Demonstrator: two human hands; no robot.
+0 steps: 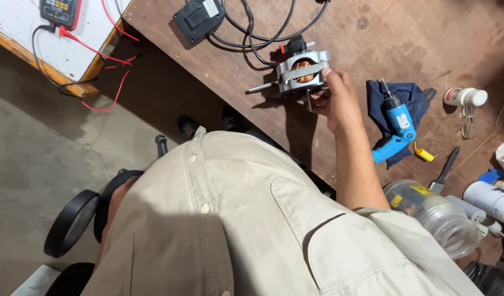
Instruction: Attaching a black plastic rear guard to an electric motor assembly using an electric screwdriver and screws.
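Note:
My right hand grips the near side of a small grey electric motor with copper windings and a thin shaft sticking out to the left. The motor rests on the brown wooden workbench, with black cables running from it. My left hand is hidden beside my beige shirt; only a strip of forearm shows, next to a black rubber ring.
A black box with cables lies behind the motor. Right of my hand, a blue power screwdriver lies on a dark cloth. A white bottle, a clear plastic jar and a brush sit further right. A meter with red leads is at the far left.

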